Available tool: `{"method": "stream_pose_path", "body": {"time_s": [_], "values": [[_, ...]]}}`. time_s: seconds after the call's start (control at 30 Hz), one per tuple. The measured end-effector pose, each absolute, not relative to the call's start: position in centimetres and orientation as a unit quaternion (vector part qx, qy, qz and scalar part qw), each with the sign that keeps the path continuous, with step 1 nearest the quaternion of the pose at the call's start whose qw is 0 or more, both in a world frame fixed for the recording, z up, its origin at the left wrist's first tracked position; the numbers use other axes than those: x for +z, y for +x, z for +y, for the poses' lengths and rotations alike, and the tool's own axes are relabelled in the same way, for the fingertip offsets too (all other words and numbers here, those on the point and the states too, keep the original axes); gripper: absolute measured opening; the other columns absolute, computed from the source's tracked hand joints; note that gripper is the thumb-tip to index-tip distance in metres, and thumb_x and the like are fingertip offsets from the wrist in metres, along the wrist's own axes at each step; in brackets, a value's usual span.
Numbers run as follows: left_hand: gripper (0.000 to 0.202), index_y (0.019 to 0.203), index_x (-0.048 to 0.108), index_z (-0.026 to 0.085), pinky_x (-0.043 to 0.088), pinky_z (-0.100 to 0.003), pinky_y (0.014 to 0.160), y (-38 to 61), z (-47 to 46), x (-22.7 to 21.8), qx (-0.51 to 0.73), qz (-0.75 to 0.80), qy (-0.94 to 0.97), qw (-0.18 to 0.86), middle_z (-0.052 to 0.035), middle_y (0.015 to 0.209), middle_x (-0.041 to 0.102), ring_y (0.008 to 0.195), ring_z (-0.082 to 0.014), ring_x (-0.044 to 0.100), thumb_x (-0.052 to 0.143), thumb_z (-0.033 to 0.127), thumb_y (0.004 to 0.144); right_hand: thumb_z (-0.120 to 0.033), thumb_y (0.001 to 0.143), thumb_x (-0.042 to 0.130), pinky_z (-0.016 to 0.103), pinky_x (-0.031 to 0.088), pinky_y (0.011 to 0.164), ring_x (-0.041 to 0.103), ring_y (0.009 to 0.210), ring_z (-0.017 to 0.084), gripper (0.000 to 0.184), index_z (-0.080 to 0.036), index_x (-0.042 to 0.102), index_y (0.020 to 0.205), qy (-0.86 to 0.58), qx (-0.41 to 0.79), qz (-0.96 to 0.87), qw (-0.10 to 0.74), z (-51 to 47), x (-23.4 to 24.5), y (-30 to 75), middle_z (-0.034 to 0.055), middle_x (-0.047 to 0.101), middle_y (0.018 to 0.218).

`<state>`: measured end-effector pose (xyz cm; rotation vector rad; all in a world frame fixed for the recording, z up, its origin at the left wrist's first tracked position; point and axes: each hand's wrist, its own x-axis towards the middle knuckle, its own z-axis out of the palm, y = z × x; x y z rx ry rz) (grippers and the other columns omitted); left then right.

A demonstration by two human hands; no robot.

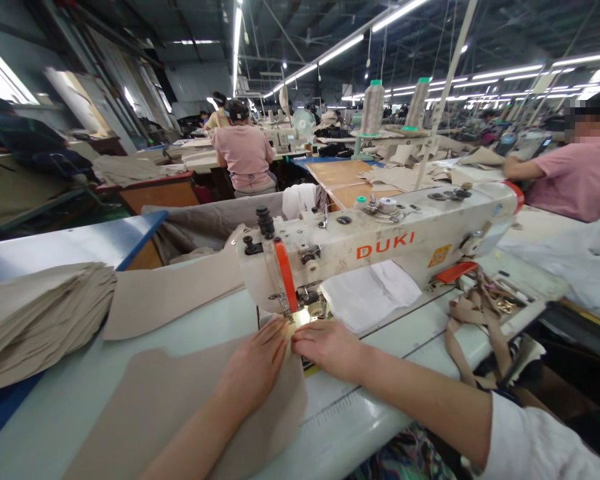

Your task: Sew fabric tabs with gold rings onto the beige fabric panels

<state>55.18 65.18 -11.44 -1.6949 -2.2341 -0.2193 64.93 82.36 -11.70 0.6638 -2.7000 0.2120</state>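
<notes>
A beige fabric piece (180, 380) lies on the pale sewing table, its edge under the needle area of a white sewing machine (380, 233) marked DUKI. My left hand (257, 363) rests flat on this cloth, fingers stretched toward the presser foot. Just right of it, my right hand (330, 347) has its fingers bent and pressed together at the cloth's edge; the thumb is mostly hidden. The two hands' fingertips nearly meet in front of the lit needle area. The stitching point itself is covered by fingers.
A stack of beige pieces (40, 320) sits at left, near another beige panel (175, 293) behind the hands. White cloth (373, 293) lies under the machine arm. Beige straps (475, 327) hang at right. Thread cones (373, 110) stand behind; co-workers sit ahead and at right.
</notes>
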Motion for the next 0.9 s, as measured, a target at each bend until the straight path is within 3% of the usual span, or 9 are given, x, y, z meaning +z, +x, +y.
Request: {"method": "stream_pose_path", "body": {"time_s": [0.9], "values": [[0.039, 0.111, 0.062, 0.014, 0.049, -0.034, 0.095, 55.4, 65.59, -10.98, -0.104, -0.811, -0.56, 0.135, -0.0102, 0.116, 0.065, 0.11, -0.0192, 0.059, 0.03, 0.027, 0.094, -0.017, 0.091, 0.05, 0.027, 0.045, 0.09, 0.059, 0.099, 0.016, 0.01, -0.016, 0.059, 0.087, 0.228, 0.077, -0.956, 0.169, 82.33, -11.38, 64.83, 0.0073, 0.067, 0.097]]}}
